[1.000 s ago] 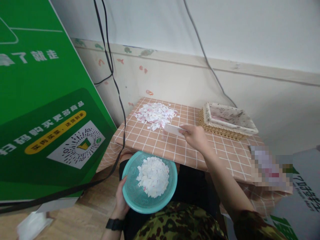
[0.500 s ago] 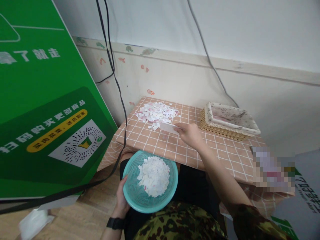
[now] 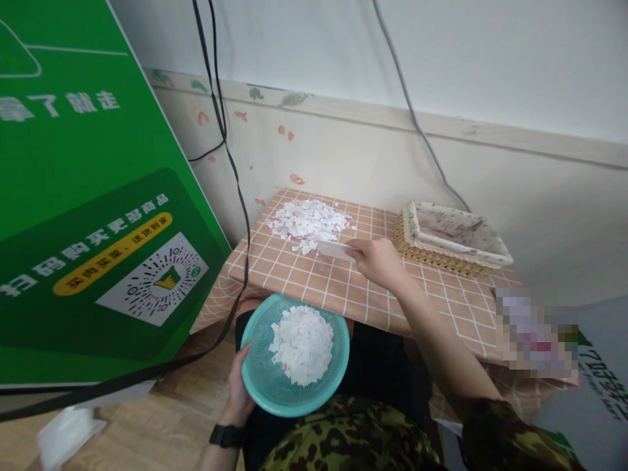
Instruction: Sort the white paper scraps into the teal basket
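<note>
My left hand (image 3: pixel 240 386) grips the left rim of a round teal plastic colander (image 3: pixel 260 386), which rests on my lap. Inside the colander lies a heap of small white paper scraps (image 3: pixel 301 343), a few with pink marks. Over the table, my right hand (image 3: pixel 377 261) is closed on the right end of a flat, pale, translucent strip (image 3: pixel 334 250); its exact kind I cannot make out. The strip's left end is at the near edge of a larger pile of paper scraps (image 3: pixel 309 219) on the tablecloth.
A checked brown cloth covers the table (image 3: pixel 363 294), which stands against the wall. On its right side is a cloth-lined wicker basket (image 3: pixel 441 258). A green sign panel (image 3: pixel 108 196) leans in on the left, with black cables (image 3: pixel 238 183) hanging before it. A white bag (image 3: pixel 69 435) lies on the floor.
My right hand and the strip have shifted very slightly right in the view. The left hand and colander stay where they were, and both paper piles look the same.
</note>
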`<move>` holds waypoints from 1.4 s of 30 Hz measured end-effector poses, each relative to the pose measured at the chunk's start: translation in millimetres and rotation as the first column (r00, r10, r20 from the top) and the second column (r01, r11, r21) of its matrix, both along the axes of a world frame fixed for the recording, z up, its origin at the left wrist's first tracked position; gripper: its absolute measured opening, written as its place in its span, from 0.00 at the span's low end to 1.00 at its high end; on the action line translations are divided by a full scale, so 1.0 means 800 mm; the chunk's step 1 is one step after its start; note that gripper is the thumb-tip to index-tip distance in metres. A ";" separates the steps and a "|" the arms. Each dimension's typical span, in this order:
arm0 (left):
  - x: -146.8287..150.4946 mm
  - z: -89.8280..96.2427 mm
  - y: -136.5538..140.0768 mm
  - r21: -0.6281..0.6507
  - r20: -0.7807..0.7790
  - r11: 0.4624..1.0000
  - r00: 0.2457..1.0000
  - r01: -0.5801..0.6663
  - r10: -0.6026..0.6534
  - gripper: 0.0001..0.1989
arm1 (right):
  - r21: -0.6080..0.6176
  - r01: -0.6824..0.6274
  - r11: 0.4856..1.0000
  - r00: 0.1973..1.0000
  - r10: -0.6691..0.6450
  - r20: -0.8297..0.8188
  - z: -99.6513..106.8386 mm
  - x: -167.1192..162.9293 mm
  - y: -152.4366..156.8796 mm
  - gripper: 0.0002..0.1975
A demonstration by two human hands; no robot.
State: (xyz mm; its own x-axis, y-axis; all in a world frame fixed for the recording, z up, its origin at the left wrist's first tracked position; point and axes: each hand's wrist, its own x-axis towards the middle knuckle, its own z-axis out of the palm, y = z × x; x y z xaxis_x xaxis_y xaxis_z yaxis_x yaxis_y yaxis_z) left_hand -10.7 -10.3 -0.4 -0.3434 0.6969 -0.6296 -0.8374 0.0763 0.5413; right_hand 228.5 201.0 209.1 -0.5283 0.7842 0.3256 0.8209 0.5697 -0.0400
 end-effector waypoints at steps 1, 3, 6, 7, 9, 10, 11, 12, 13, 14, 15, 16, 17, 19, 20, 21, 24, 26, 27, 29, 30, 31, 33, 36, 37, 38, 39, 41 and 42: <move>0.000 0.000 0.000 0.006 -0.002 1.000 1.000 0.000 0.000 0.08 | -0.008 -0.008 1.000 1.000 0.008 0.000 0.002 0.002 0.000 0.12; 0.000 -0.001 0.000 0.019 -0.003 1.000 1.000 -0.002 0.002 0.08 | -0.019 -0.018 1.000 1.000 0.018 -0.011 0.006 0.005 0.001 0.12; -0.001 -0.001 0.000 0.027 0.000 1.000 1.000 0.003 -0.003 0.07 | -0.008 -0.027 1.000 0.999 0.027 -0.040 0.009 0.003 0.004 0.12; 0.000 -0.001 0.000 0.028 -0.002 1.000 1.000 0.003 -0.003 0.08 | -0.001 -0.038 0.999 0.998 0.037 -0.047 0.009 0.001 0.006 0.12; 0.000 0.000 0.000 0.020 -0.004 1.000 1.000 0.000 0.000 0.08 | 0.012 -0.064 0.998 0.997 0.064 -0.045 0.009 -0.006 0.011 0.13; 0.000 0.001 0.000 0.014 -0.004 1.000 1.000 0.000 0.000 0.08 | 0.015 -0.075 0.997 0.997 0.075 -0.036 0.009 -0.009 0.014 0.13; 0.000 0.002 0.000 0.010 -0.005 1.000 1.000 -0.001 0.001 0.08 | 0.016 -0.082 0.997 0.996 0.082 -0.022 0.009 -0.012 0.017 0.13; 0.001 0.003 0.000 0.005 -0.006 1.000 1.000 -0.002 0.002 0.08 | 0.013 -0.087 0.996 0.996 0.087 -0.007 0.010 -0.014 0.020 0.13; 0.001 0.004 0.000 0.003 -0.006 1.000 1.000 -0.001 0.001 0.08 | 0.010 -0.091 0.996 0.996 0.091 0.004 0.011 -0.014 0.022 0.12; 0.001 0.005 0.001 0.002 -0.007 1.000 1.000 -0.002 0.002 0.08 | 0.001 -0.100 0.995 0.995 0.100 0.014 0.012 -0.014 0.023 0.12; 0.001 0.005 0.001 0.003 -0.008 1.000 1.000 -0.003 0.003 0.08 | -0.011 -0.114 0.993 0.993 0.114 0.021 0.015 -0.012 0.024 0.12; 0.001 0.006 0.001 0.004 -0.008 1.000 1.000 -0.004 0.004 0.08 | -0.024 -0.131 0.991 0.991 0.131 0.023 0.017 -0.009 0.024 0.12; 0.002 0.007 0.001 0.005 -0.006 1.000 1.000 -0.003 0.003 0.08 | -0.038 -0.150 0.988 0.988 0.151 0.022 0.020 -0.006 0.023 0.12; 0.002 0.007 0.001 0.004 0.000 1.000 1.000 0.003 -0.003 0.08 | -0.072 -0.187 0.980 0.982 0.188 0.013 0.026 0.004 0.021 0.13; 0.002 0.007 0.001 0.003 0.005 1.000 1.000 0.007 -0.007 0.08 | -0.087 -0.198 0.976 0.980 0.199 0.005 0.029 0.009 0.020 0.13; 0.002 0.006 0.001 0.004 0.011 1.000 1.000 0.012 -0.012 0.08 | -0.096 -0.201 0.975 0.979 0.201 -0.008 0.030 0.014 0.020 0.13; 0.001 0.003 0.001 -0.001 0.013 1.000 1.000 0.001 -0.001 0.07 | -0.093 -0.159 0.983 0.985 0.153 -0.077 0.028 0.028 0.019 0.12; 0.001 0.002 0.001 -0.020 0.005 1.000 1.000 -0.015 0.015 0.08 | -0.077 -0.094 0.993 0.986 0.083 -0.141 0.020 0.033 0.019 0.12; 0.001 0.001 0.001 -0.029 0.004 0.999 1.000 -0.016 0.016 0.09 | -0.074 -0.056 0.996 0.985 0.043 -0.170 0.014 0.035 0.019 0.12; 0.001 0.001 0.001 -0.032 0.006 0.999 1.000 -0.008 0.008 0.09 | -0.078 0.012 0.997 0.978 -0.028 -0.205 0.002 0.036 0.017 0.12; 0.001 0.001 0.001 -0.028 0.008 1.000 1.000 -0.003 0.004 0.09 | -0.082 0.039 0.996 0.975 -0.056 -0.213 -0.004 0.036 0.015 0.12; 0.001 0.001 0.001 -0.023 0.010 1.000 1.000 -0.002 0.002 0.09 | -0.089 0.059 0.994 0.973 -0.077 -0.219 -0.009 0.036 0.014 0.12; 0.001 0.002 0.001 -0.011 0.011 1.000 1.000 -0.006 0.006 0.08 | -0.109 0.084 0.990 0.966 -0.108 -0.236 -0.018 0.038 0.010 0.12; 0.000 0.000 0.002 -0.002 0.008 1.000 1.000 -0.019 0.019 0.08 | -0.138 0.091 0.986 0.943 -0.130 -0.307 -0.025 0.042 0.008 0.12; 0.000 -0.001 0.002 -0.006 0.006 1.000 1.000 -0.020 0.020 0.08 | -0.142 0.083 0.986 0.934 -0.127 -0.333 -0.027 0.043 0.009 0.12; 0.000 -0.001 0.002 -0.011 0.005 1.000 1.000 -0.018 0.018 0.08 | -0.143 0.074 0.987 0.927 -0.121 -0.355 -0.028 0.043 0.010 0.12; 0.000 -0.002 0.002 -0.017 0.004 1.000 1.000 -0.014 0.014 0.08 | -0.143 0.063 0.988 0.922 -0.112 -0.370 -0.030 0.042 0.012 0.12; -0.001 -0.004 0.002 -0.021 0.001 1.000 1.000 -0.008 0.008 0.08 | -0.146 0.043 0.988 0.918 -0.097 -0.385 -0.032 0.038 0.016 0.12; -0.001 -0.004 0.002 -0.019 -0.001 1.000 1.000 -0.010 0.010 0.08 | -0.149 0.035 0.988 0.917 -0.091 -0.389 -0.033 0.036 0.018 0.12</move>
